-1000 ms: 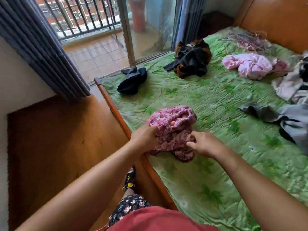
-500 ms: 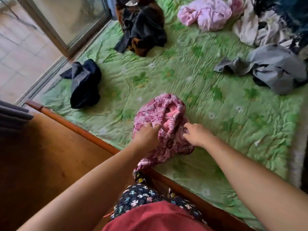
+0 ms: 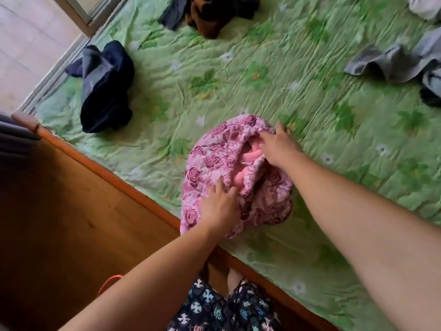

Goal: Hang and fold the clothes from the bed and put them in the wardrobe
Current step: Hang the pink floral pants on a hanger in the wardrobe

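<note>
While the left hand lies on the near side of the rose-print garment, fingers spread and fairly straight, pressing the cloth down rather than clutching it as it did a moment ago, the right hand has left the garment's near right edge. It has gone to the far rim of the gathered opening, where its fingers hook into the elastic band and grip it. The pink lining now shows in the gap between the hands.

The garment sits bunched on the green bedspread, just inside the wooden bed rail, not yet flat. This looks like opening it out to find its shape before folding, so the fold has hardly begun.

Farther off lie a navy garment, a grey garment and a brown-and-black heap, all untouched.
</note>
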A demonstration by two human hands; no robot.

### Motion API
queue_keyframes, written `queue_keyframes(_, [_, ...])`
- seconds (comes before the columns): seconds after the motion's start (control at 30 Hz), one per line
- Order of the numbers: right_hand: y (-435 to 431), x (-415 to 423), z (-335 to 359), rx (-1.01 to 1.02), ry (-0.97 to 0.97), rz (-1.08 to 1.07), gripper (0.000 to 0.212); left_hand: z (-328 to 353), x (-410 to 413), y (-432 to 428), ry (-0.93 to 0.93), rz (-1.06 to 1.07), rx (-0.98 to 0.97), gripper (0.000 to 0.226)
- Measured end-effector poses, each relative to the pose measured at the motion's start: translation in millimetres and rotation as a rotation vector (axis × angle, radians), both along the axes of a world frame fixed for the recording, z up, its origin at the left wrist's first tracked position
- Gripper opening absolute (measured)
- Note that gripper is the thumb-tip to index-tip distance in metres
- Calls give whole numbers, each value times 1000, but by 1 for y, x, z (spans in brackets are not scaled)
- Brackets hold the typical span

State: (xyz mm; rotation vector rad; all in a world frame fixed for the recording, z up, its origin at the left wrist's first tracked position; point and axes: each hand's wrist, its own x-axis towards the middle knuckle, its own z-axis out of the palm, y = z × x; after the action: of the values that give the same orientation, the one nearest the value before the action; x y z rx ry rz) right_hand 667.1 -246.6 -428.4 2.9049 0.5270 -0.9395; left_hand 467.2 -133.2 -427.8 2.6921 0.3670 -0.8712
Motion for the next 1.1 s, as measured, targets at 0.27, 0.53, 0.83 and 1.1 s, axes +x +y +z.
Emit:
queue_keyframes(0.27, [7,14,-23,-204,160,177,40,-6,1,-2,-32,32,25,21])
queue_keyframes(0.53, [-24,3,75,-231,69,215,47,45,4,56,-130,9,41,12])
queue_keyframes(0.83, [-74,-2,276,-200,-298,231,64,217,97,133,-482,-197,47,30])
queue_keyframes(1.1, [-105,-19,439,-191,-613,92,61,408,158,151,-811,-437,13,27])
